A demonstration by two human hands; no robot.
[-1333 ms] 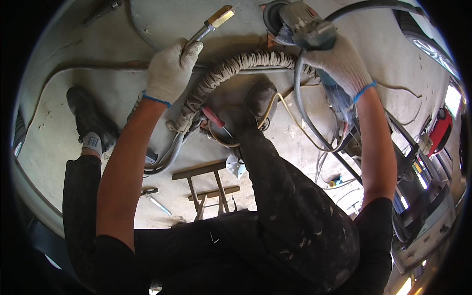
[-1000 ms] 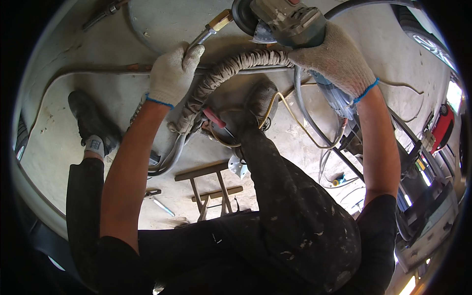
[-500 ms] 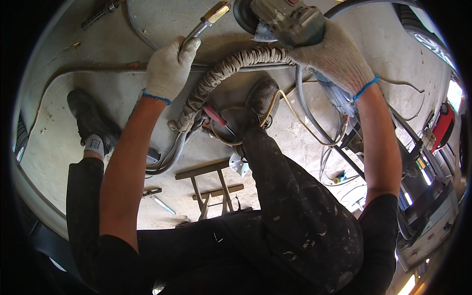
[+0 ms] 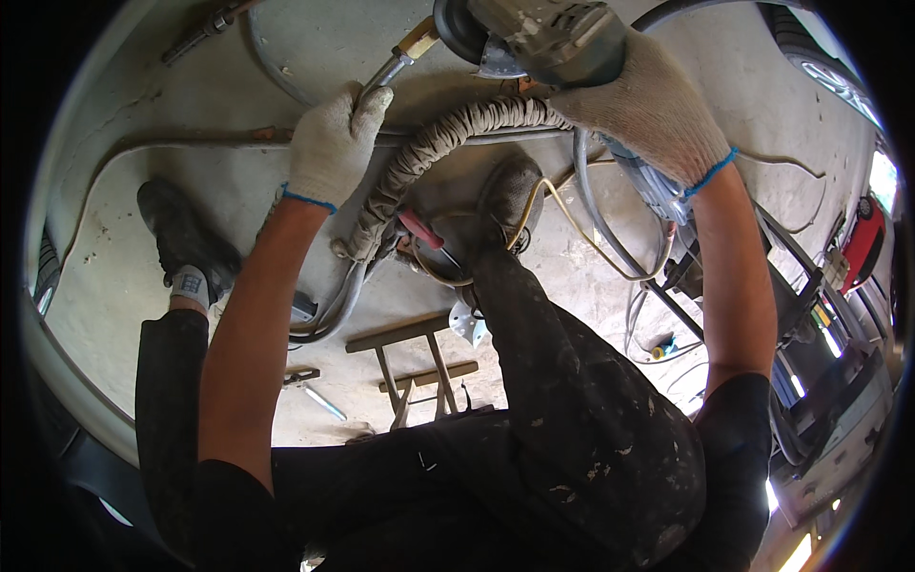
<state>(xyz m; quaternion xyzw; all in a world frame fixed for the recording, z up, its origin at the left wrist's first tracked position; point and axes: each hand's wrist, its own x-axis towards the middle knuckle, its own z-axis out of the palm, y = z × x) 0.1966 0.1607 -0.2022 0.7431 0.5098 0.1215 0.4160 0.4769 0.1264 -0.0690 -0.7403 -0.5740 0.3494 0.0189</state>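
The gloved left hand [image 4: 334, 143] is closed around one metal rod [image 4: 386, 72], whose long axis slants far and right to a brass-coloured end [image 4: 417, 40]. The gloved right hand [image 4: 643, 105] grips one angle grinder [image 4: 567, 43], its body running from far left to near right, its disc [image 4: 459, 30] beside that end; whether they touch is hard to tell. Room between the hands narrows toward the disc. One sleeved hose [image 4: 434, 138] arches nearer; one red-handled screwdriver [image 4: 419, 229] is nearer still. Concrete floor [image 4: 224, 107] stretches left.
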